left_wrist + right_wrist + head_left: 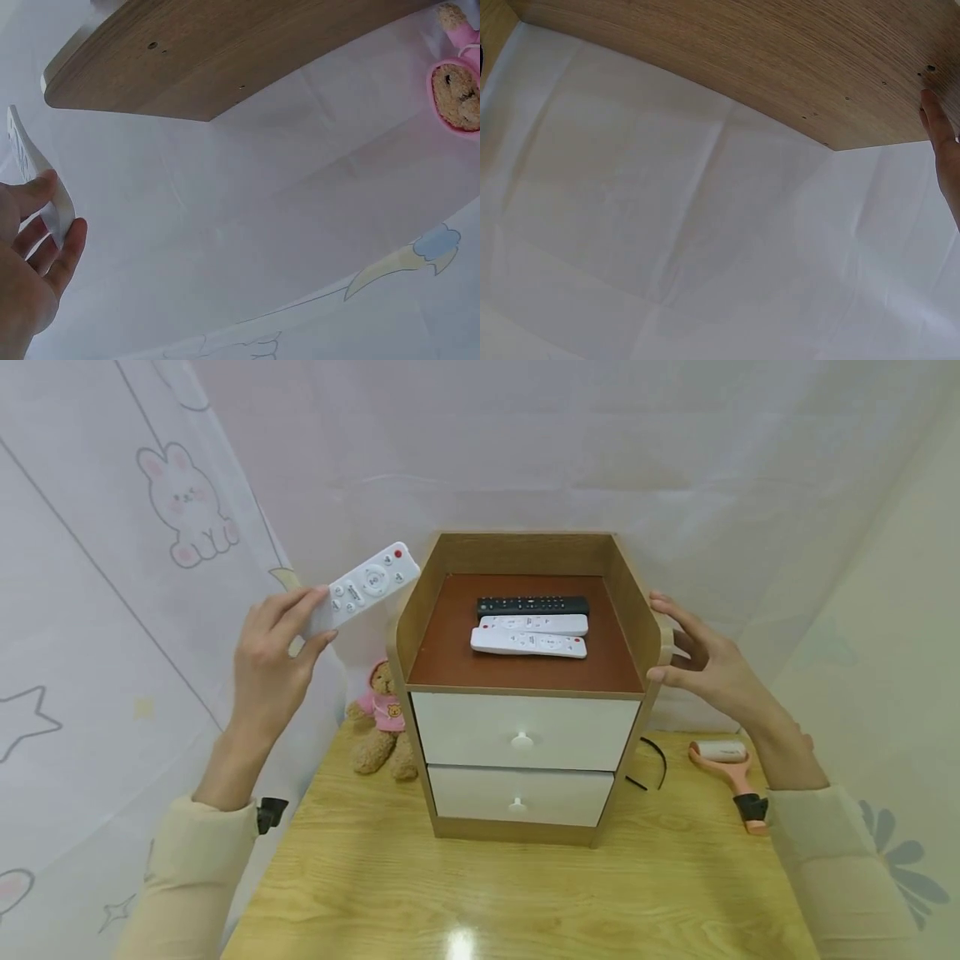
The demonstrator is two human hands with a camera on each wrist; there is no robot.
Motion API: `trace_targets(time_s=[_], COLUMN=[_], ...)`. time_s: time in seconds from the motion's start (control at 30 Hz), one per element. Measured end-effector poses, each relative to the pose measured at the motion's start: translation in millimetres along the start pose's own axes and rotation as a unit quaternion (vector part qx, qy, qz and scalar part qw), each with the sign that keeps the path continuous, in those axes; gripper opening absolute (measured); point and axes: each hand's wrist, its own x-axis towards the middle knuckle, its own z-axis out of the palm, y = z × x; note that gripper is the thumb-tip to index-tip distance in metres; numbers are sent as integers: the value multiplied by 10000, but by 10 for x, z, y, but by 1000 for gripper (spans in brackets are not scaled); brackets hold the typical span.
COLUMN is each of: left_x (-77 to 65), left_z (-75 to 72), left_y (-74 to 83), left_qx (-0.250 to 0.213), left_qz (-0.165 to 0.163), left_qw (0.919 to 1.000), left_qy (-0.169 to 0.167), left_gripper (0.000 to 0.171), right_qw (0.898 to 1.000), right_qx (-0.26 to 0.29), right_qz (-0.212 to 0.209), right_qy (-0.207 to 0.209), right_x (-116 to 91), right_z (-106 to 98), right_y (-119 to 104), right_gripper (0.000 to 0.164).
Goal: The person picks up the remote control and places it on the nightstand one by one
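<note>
In the head view my left hand [273, 647] pinches a white remote control [373, 580] by its lower end between thumb and fingers. The remote is raised to the left of the small cabinet [525, 731], its buttons facing me and a red one at the far end. The left wrist view shows the same remote [58, 202] edge-on. My right hand [708, 656] rests fingertips against the cabinet's right side panel, thumb at the front edge. On the brown cabinet top lie a black remote [532, 605] and two white remotes, one [534, 624] behind the other [528, 642].
Two white drawers with knobs, the upper [480, 727] and lower [480, 789], are closed. A teddy bear [388, 712] in pink sits left of the cabinet on the wooden table [375, 877]. To the right are a black curved band [660, 760] and an orange-handled lint roller [720, 752].
</note>
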Motion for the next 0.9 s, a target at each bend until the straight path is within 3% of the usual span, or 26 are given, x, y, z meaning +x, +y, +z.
trace_targets(time_s=[0.17,0.6,0.9], left_x=[133,398,498], left_z=[9,110,205], left_y=[98,388,528], left_qx=[-30,-351,-483], left_qz=[238,929,1093], left_qw=[9996,9931,9864], left_qy=[-132,-630,-1131], left_gripper=[49,47,50], right_qw=[9999,10000,10000], right_qx=[82,31,-42], right_qz=[-65,18,18], right_qy=[-20,-9,11], right_x=[12,6,1], right_z=[-37,22,24], right_y=[55,-82,-71], right_gripper=[83,82,81])
